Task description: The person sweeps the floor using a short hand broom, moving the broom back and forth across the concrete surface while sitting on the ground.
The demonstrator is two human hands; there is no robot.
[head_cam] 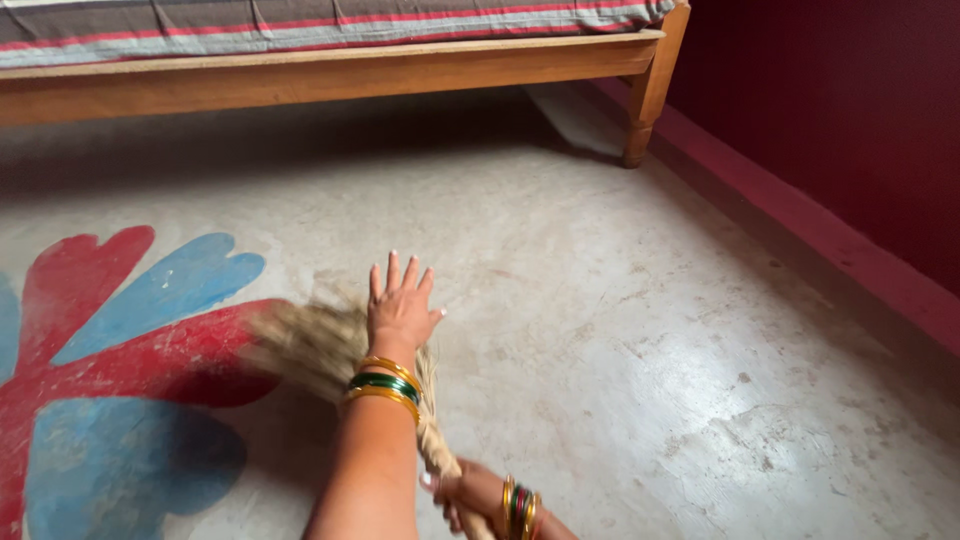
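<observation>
Overall, a view from above onto a bare concrete floor, told from the left of the frame to the right:

- At the left edge, a painted floor design of red and blue petal shapes covers the lower left of the frame.
- Just right of the paint, near the middle of the frame, lies the blurred, fanned-out head of a straw-coloured grass broom. Its bristles touch the floor at the edge of the red paint, and its bound handle runs down and to the right toward the bottom edge.
- Over the broom's neck is the left hand, palm down, fingers spread wide and pointing to the top of the frame. It holds nothing; the wrist, with gold and green bangles, crosses in front of the broom.
- Lower and slightly right, at the bottom edge, the right hand is closed around the broom handle, with more gold, green and red bangles on its wrist.
- Across the top of the frame stands a wooden bed with a striped grey and red mattress; its leg meets the floor at the upper right.
- Grey, worn floor fills the centre right.
- At the far right, a dark red wall rises above a red painted skirting that runs diagonally down to the right edge.
</observation>
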